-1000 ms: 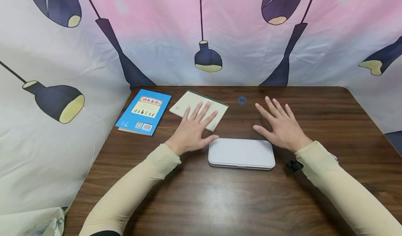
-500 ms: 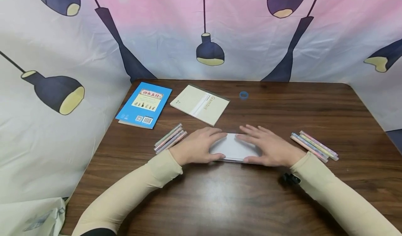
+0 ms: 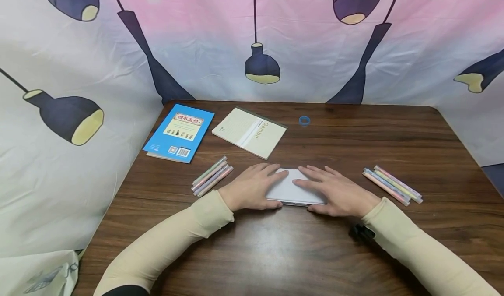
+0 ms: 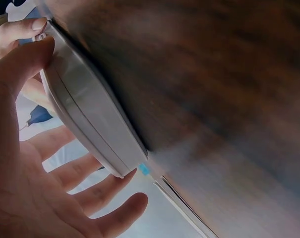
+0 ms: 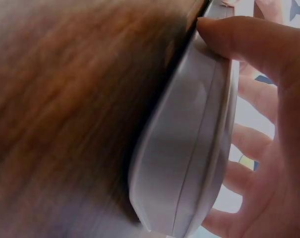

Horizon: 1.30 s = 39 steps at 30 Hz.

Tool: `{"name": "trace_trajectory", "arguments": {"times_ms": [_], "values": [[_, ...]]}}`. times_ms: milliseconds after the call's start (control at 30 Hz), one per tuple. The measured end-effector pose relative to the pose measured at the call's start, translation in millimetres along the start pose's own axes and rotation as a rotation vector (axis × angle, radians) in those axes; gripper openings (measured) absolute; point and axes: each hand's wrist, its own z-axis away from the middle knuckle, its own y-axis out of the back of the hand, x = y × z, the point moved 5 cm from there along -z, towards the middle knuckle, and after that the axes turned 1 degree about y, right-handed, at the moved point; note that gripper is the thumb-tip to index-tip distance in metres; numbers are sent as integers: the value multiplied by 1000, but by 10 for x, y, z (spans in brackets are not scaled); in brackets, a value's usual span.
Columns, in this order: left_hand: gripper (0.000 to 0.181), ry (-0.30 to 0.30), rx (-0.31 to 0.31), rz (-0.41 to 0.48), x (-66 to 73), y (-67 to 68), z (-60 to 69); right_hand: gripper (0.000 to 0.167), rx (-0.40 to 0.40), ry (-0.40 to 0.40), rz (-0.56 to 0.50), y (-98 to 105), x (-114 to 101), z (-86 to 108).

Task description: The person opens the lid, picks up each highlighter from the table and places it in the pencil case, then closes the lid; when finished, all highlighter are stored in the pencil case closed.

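Note:
A closed white case (image 3: 296, 191) lies flat on the table between the hands. Its left end is held by the left hand (image 3: 255, 187), fingers over the top and thumb at the near side. The right hand (image 3: 336, 192) grips the right end in the same way. In the left wrist view the thumb of the left hand (image 4: 45, 183) touches the side wall of the case (image 4: 92, 99). The right wrist view has the thumb of the right hand (image 5: 273, 99) against the grey-white side wall (image 5: 174, 144). Both ends are partly hidden by the hands.
Several capped pens (image 3: 212, 176) lie left of the left hand, and several more (image 3: 393, 185) beyond the right wrist. Toward the back are a blue book (image 3: 179, 133), a cream notebook (image 3: 250, 132) and a blue ring (image 3: 304, 121). A patterned cloth (image 3: 212, 46) hangs behind the table (image 3: 267, 261).
Both hands, spread apart with straight fingers a second ago, have come down and inward onto the case. The pens on both sides, covered by the arms before, now show.

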Motion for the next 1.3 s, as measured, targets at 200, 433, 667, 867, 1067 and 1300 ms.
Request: {"name": "trace_trajectory", "arguments": {"times_ms": [200, 433, 667, 867, 1067, 1300], "values": [[83, 0, -19, -19, 3, -18, -28, 70, -1, 7, 3, 24, 21, -21], [84, 7, -40, -45, 8, -32, -53, 70, -21, -8, 7, 29, 37, -65], [84, 13, -52, -29, 11, -46, -65, 71, -57, -39, 8, 31, 50, -91], [82, -1, -51, -52, 25, -37, -80, 72, -86, -84, -11, 39, 84, -95], [82, -4, -55, -71, 32, -34, -94, 72, -73, -84, -29, 39, 100, -95], [83, -2, -57, -87, 35, -26, -93, 73, -66, -71, -30, 42, 99, -99]]}}
